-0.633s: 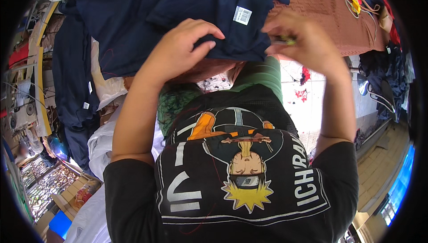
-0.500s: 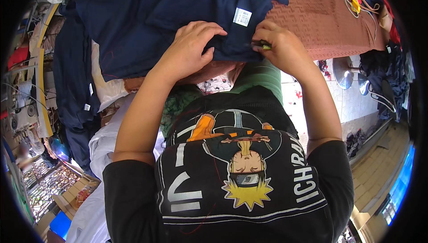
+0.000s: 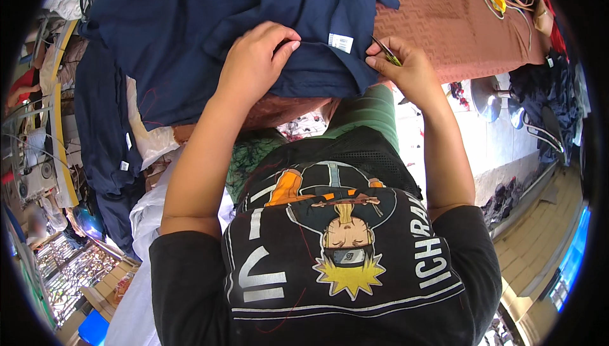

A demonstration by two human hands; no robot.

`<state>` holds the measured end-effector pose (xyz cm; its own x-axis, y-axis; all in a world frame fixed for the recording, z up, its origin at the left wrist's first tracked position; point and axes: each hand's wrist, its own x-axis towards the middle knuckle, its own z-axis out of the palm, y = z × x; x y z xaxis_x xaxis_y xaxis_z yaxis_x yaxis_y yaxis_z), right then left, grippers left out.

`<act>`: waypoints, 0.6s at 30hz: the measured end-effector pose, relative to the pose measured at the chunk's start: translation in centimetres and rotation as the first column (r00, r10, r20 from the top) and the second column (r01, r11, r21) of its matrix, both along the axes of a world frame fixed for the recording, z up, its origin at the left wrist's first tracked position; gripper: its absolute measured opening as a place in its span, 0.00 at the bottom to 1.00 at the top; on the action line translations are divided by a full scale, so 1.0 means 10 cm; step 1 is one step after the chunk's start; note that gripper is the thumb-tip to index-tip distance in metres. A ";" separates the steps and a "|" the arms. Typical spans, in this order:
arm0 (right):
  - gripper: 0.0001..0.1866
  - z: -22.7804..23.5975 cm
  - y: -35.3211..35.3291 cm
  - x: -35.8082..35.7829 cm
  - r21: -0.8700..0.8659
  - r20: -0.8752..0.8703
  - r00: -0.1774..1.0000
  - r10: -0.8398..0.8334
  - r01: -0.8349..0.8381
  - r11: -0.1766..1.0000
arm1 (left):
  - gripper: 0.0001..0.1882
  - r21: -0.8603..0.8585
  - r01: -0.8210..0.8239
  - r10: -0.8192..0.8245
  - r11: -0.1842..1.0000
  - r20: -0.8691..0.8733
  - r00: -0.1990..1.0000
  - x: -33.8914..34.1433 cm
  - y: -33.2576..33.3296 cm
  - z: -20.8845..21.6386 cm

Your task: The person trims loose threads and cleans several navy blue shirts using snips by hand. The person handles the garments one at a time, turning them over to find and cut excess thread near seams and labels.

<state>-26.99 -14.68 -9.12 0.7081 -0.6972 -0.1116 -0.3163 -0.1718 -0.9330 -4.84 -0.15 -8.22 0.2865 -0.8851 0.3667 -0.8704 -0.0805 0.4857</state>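
A navy blue garment [image 3: 209, 35] lies spread before me, with a small white label [image 3: 340, 43] sewn at its near part. My left hand [image 3: 257, 54] is closed, its thumb and forefinger pinching the garment's edge left of the label. Thread snips [image 3: 388, 53], with a dark pointed tip and a yellow-green handle, sit in my closed right hand [image 3: 406, 64]. That hand's thumb and fingertip are also at the garment's right edge; whether they pinch the cloth is hard to tell. Between my hands the hem stretches as a raised fold.
A brown patterned cloth [image 3: 444, 29] covers the table under the garment. Grey cords with a yellow piece [image 3: 498, 0] lie at the far right. More dark clothes [image 3: 104, 111] hang at the left, and white fabric [image 3: 136, 270] is bunched beside my lap.
Both hands have shifted: the left a little left and up, the right slightly right. The garment's near edge has lifted into a fold, and the snips now point up and away from the cloth.
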 end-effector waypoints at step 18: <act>0.11 -0.11 0.03 0.29 -0.178 0.053 0.992 -0.115 0.123 0.976 | 0.10 -0.098 -0.009 -0.019 0.995 -0.276 0.961 -0.41 -0.23 -0.25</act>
